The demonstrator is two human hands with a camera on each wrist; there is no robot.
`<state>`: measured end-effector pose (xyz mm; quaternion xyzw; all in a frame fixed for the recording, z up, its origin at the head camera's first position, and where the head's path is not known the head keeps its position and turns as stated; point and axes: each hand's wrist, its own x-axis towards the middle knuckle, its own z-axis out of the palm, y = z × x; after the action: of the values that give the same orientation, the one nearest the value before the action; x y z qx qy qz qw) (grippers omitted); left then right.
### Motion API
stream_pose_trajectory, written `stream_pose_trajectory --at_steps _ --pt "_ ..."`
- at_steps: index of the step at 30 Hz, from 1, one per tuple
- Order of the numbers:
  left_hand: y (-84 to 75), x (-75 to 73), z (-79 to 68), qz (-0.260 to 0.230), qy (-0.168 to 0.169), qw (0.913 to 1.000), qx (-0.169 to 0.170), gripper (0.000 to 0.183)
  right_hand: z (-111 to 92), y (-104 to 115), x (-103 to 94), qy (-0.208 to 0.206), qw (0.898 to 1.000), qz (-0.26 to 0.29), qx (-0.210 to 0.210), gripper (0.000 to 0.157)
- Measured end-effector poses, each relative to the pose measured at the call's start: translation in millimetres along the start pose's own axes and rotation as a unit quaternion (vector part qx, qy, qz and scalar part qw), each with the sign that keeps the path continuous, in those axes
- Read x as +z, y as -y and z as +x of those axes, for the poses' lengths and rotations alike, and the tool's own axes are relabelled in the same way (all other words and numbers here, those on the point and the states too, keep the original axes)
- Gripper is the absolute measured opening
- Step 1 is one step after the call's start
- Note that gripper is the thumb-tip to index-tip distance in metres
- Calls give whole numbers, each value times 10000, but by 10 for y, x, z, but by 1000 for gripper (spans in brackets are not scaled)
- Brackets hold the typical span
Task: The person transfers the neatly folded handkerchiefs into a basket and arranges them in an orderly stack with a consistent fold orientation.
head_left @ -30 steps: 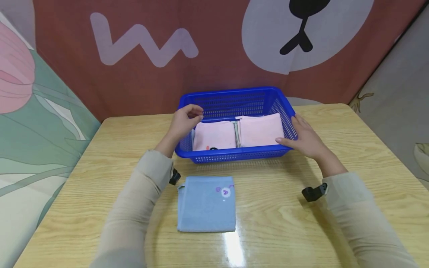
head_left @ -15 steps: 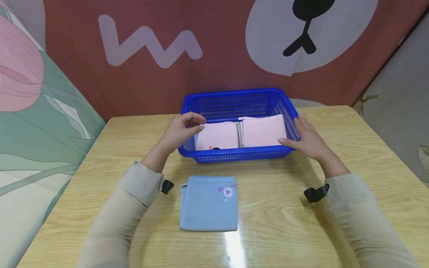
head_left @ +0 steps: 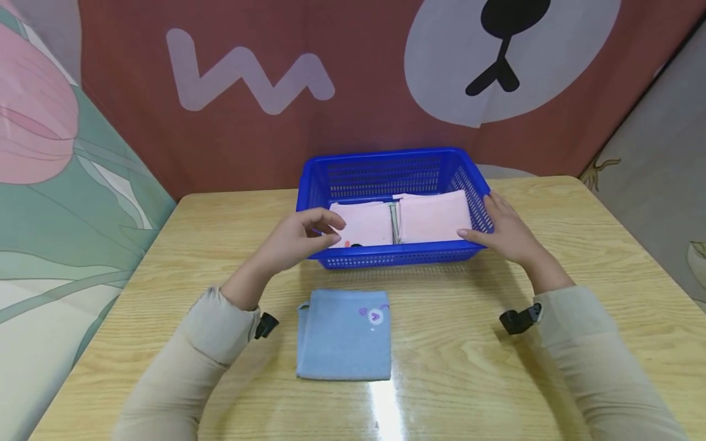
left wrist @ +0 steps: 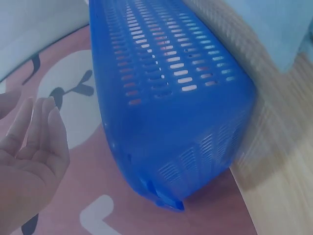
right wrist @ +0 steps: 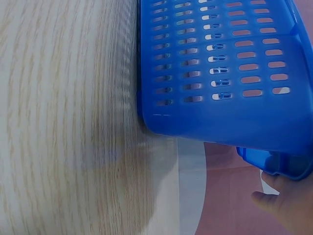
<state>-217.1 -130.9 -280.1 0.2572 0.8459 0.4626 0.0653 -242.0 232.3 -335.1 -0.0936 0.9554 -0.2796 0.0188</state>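
A blue plastic basket (head_left: pixel 380 248) stands at the back of the table, with folded pink cloths (head_left: pixel 434 217) inside. Greenish edges of folded cloth show between the two pink stacks. My left hand (head_left: pixel 289 244) hovers over the basket's front left corner, its fingers loosely bent and nothing between them. In the left wrist view, that hand (left wrist: pixel 32 161) is apart from the basket wall. My right hand (head_left: pixel 510 236) holds the front right corner, thumb over the rim and fingers along the right side. A folded blue cloth (head_left: pixel 344 337) with a small bear print lies in front of the basket.
The wooden table (head_left: pixel 452 367) reaches back to a reddish-brown wall hanging (head_left: pixel 248 141) just behind the basket. Printed hangings also flank the left and right sides. A black wrist camera (head_left: pixel 518 320) sits at my right cuff.
My left hand has drawn back from the basket's left side toward its front left corner. The right hand stays at its corner; the view has shifted slightly.
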Motion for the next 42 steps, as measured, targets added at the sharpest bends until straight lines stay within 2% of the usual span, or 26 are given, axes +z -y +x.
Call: stream_pose_trajectory --at_steps 2,7,12,21,30,34,42 --pt "2 29 -24 26 87 9999 61 18 -2 -6 0 11 10000 3 0 97" --pt "-5 105 -92 199 396 9980 461 17 -9 -8 8 46 10000 -13 25 97" --pt "-17 172 -179 352 804 9944 590 19 -5 -1 -4 6 10000 -57 2 97" --pt "43 220 -283 549 1583 9846 501 25 19 -17 5 16 10000 -86 -27 97" --pt "216 257 -286 1307 2137 9676 317 31 13 -20 13 4 10000 -8 9 97" --pt "298 287 -295 1671 2195 9610 162 33 7 -23 12 5 10000 -7 10 97" --pt "392 305 -306 2052 2153 9547 -61 37 7 -3 -5 12 10000 -17 10 97"
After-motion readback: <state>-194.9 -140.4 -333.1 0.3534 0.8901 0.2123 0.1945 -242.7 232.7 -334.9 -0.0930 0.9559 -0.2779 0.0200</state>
